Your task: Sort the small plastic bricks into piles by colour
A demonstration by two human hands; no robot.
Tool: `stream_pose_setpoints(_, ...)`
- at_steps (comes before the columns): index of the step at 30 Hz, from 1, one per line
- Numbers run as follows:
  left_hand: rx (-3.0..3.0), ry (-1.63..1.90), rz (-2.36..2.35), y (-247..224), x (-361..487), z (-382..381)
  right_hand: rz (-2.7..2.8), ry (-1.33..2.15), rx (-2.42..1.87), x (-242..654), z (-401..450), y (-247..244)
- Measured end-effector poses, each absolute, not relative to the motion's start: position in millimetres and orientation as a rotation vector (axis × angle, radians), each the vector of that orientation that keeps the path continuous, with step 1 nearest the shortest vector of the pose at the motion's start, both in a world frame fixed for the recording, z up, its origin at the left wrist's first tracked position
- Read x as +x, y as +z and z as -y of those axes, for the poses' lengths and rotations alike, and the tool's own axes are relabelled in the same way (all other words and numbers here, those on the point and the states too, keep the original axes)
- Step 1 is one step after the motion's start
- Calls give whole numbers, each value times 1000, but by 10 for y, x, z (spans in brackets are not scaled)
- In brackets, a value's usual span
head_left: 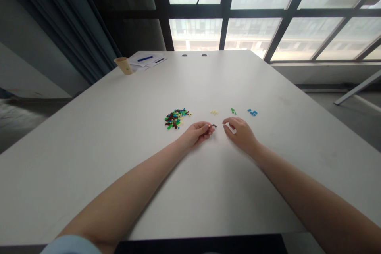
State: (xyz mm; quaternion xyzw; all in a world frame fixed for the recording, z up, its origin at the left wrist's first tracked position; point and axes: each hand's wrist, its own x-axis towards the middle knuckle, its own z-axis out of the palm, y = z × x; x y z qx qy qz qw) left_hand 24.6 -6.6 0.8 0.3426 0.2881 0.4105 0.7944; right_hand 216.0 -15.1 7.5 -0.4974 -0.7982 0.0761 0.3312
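My left hand (201, 131) is closed in a pinch, its thumb against the fingers; what lies between them is too small to make out. Just past its fingertips is a little group of dark brown toy bricks (214, 126) on the table. Facing it from the right, my right hand (239, 133) has thumb and forefinger apart with nothing between them. A mixed pile of brown, green, blue and yellow toy bricks (175, 119) lies left of my left hand. Beyond the hands sit small groups of pale yellow bricks (214, 112), green bricks (233, 111) and blue bricks (252, 112).
The white table (184, 190) stretches away toward large windows. At its far left stand a tan paper cup (124, 66) and papers (150, 62) with a blue pen (145, 58) on top. Two dark round discs (204, 55) are set near the far edge.
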Motion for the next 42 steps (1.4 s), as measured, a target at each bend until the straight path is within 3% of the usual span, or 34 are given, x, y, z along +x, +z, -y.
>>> stream_pose_setpoints(16, 873, 772, -696, -26, 239, 116, 2076, 125, -1127, 1844, 392, 285)
stream_pose_setpoints(29, 1075, 687, -717, 11, 226, 138, 2157, -52, -1516, 2063, -335, 32)
stream_pose_setpoints(42, 1049, 645, -731, 52, 206, 130, 2179, -62, -1529, 2021, -482, -89)
